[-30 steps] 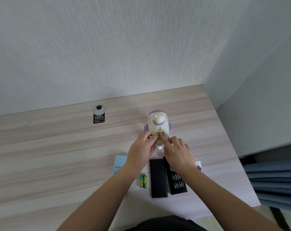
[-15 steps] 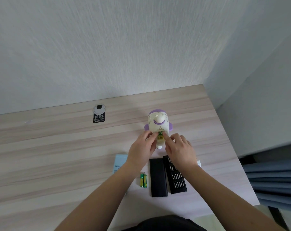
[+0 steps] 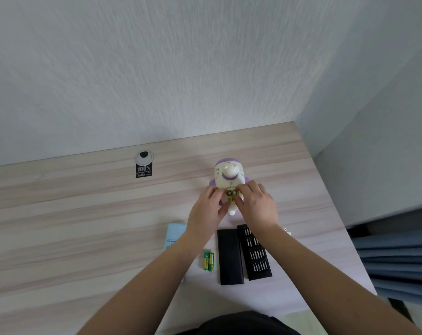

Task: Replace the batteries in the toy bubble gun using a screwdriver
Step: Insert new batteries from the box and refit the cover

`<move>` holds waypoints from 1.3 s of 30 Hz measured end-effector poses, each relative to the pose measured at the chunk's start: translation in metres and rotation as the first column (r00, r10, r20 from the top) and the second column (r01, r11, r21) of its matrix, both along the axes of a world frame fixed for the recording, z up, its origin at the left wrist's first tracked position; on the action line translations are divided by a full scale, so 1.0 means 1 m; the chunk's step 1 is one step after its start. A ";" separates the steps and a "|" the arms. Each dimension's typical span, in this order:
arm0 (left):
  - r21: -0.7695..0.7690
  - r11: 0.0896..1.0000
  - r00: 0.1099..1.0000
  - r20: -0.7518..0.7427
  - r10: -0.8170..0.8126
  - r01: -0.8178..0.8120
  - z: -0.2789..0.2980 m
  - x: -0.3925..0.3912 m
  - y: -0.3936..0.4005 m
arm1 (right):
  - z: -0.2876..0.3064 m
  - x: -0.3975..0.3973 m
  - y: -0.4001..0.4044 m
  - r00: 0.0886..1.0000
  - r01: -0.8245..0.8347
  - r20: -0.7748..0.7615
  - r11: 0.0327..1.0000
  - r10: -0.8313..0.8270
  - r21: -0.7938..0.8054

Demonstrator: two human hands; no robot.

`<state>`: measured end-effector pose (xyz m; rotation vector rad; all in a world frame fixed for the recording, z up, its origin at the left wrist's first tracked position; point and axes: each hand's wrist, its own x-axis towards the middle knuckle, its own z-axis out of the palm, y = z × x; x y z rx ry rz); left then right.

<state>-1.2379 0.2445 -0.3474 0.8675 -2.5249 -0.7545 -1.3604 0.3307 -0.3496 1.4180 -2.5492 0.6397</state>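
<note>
At the toy bubble gun [image 3: 229, 174], our left hand [image 3: 206, 211] and right hand [image 3: 258, 206] pinch batteries [image 3: 231, 193] in its open bay (old or new unclear); next, seat or lift them.

Both forearms reach forward, bare. Left hand [image 3: 206, 211] and right hand [image 3: 257, 205] meet at lower part of bubble gun [image 3: 228, 176], fingers curled, fingertips pinching there.

The desk [image 3: 84, 213] was pale matt wood-grain laminate, the toy [image 3: 229, 175] smooth glossy white and purple plastic, the case [image 3: 230, 256] matt black, the batteries [image 3: 208, 261] shiny green foil, the wall [image 3: 156, 68] roughly textured.
</note>
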 end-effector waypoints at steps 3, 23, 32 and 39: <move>0.017 1.000 1.000 0.007 0.012 -0.012 0.000 -0.001 0.000 | -0.002 -0.001 -0.002 1.000 -0.014 -0.014 1.000 0.014 0.003; 0.028 1.000 1.000 -0.017 -0.004 0.005 0.001 -0.006 0.000 | -0.005 -0.003 0.017 0.993 -0.095 -0.080 0.990 0.087 -0.102; 0.029 0.999 1.000 -0.007 -0.023 0.024 0.000 -0.005 -0.001 | -0.008 0.000 0.021 0.986 -0.113 -0.116 0.992 0.120 0.064; 0.003 1.000 1.000 -0.011 -0.014 0.015 -0.001 -0.001 0.001 | 0.000 0.003 0.029 0.995 -0.084 -0.061 0.994 0.080 -0.072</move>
